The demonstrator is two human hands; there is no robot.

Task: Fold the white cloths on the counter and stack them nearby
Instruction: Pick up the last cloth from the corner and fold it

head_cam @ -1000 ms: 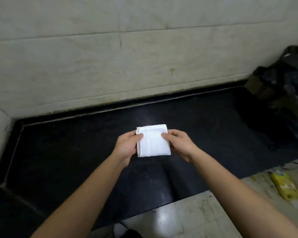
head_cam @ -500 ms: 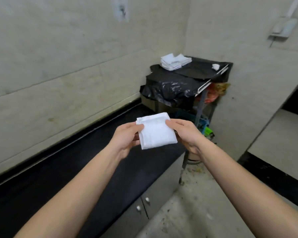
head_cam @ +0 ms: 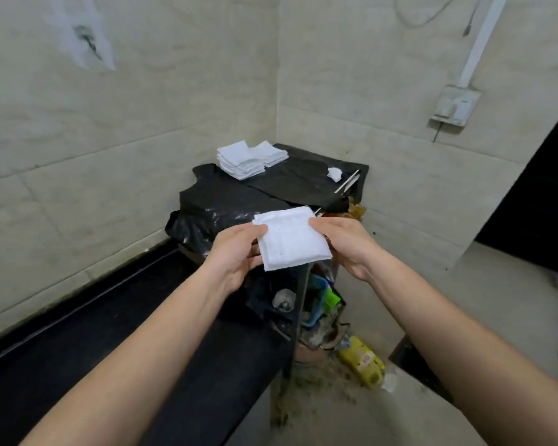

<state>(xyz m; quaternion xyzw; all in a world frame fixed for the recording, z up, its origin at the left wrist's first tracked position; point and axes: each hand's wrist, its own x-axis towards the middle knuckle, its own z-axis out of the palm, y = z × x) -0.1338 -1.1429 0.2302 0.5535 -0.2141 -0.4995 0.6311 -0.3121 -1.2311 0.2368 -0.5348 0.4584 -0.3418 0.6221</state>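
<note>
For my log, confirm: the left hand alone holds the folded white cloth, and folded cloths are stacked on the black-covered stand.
Wrong: the head view shows the left hand and the right hand both holding the folded white cloth. The stacked cloths are on the black-covered stand.

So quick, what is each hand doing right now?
Left hand: pinching the left edge of the folded white cloth.
Right hand: gripping its right edge.

Our plain white folded cloth [head_cam: 290, 241], a white stack [head_cam: 242, 162] on glossy black plastic sheeting [head_cam: 226, 201], a black counter [head_cam: 110, 333], pale beige wall tiles [head_cam: 110, 123], a yellow packet [head_cam: 363, 362]
</note>
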